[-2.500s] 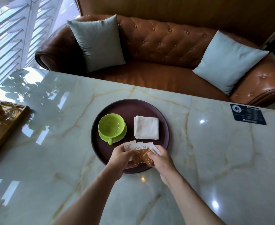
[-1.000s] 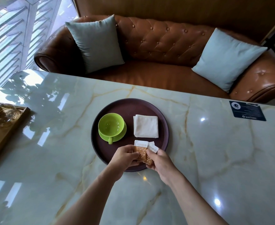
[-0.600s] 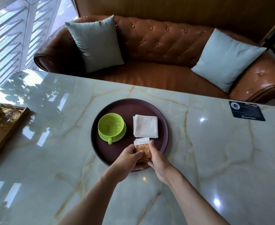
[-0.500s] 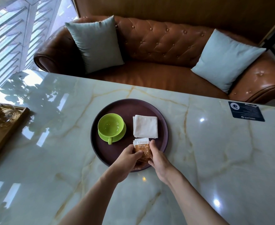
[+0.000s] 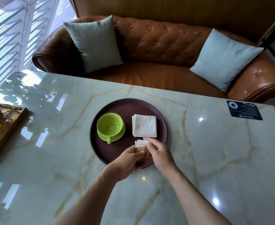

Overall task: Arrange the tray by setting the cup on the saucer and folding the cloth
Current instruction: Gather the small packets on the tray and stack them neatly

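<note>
Round dark-brown tray [image 5: 117, 104] sits mid-table on a pale green marble tabletop [image 5: 214, 151] with gold veins.

On the tray, at about 9 o'clock from its centre: green cup [image 5: 109, 125], upright, empty, seated on a matching green saucer [image 5: 119, 134]. Cup handle points toward 6 o'clock.

At about 2 o'clock from tray centre: white cloth [image 5: 144, 125], folded into a neat square, lying flat, well apart from the cup. Layered edges show at its left side.

At 5 o'clock on the tray, just below the cloth: a small stack of sachets [image 5: 141, 147], white top band with print, orange-brown lower part with dots. Both hands are on it.

Left hand [image 5: 127, 161] comes in from 7 o'clock; fingers curled narrow around the stack's lower left, thumb across its front. Right hand [image 5: 160, 154] comes in from 5 o'clock; fingers narrow, pinching the stack's right edge, fingertips near the cloth's bottom edge. Cannot tell whether the stack rests on the tray or is lifted off it.

Surroundings: wooden tray [image 5: 5, 127] with glassware at the table's 9 o'clock edge; dark card [image 5: 244, 110] at 2 o'clock; brown tufted leather sofa [image 5: 162, 46] at 12 o'clock behind the table, with two pale blue cushions [image 5: 94, 44].
</note>
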